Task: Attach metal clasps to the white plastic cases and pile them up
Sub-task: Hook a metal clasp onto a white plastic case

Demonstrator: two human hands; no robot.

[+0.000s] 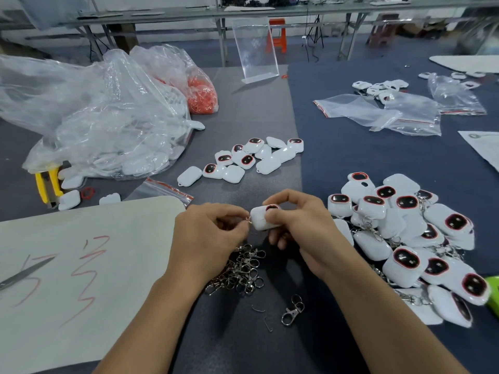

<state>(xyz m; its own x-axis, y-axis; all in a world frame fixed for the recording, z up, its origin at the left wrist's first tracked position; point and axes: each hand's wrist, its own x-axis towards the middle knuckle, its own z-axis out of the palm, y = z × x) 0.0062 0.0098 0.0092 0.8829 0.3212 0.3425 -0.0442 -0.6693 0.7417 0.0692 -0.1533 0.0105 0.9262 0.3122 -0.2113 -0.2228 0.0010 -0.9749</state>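
Here, gripping white case (263,218) in curled right hand (299,225); pinching metal clasp (248,220) at its corner with left hand (205,233), above heap of loose clasps (243,268).

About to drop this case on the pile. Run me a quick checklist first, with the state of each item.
1. Case held firm: right hand grips the white case: ok.
2. Clasp in hand: left hand pinches a clasp at the case's corner: ok.
3. Clasp fully hooked on: the join is hidden by fingertips: cannot tell.
4. Spare clasps in reach: clasp heap lies just below the hands: ok.
5. Drop spot: finished pile lies beside the right hand: ok.
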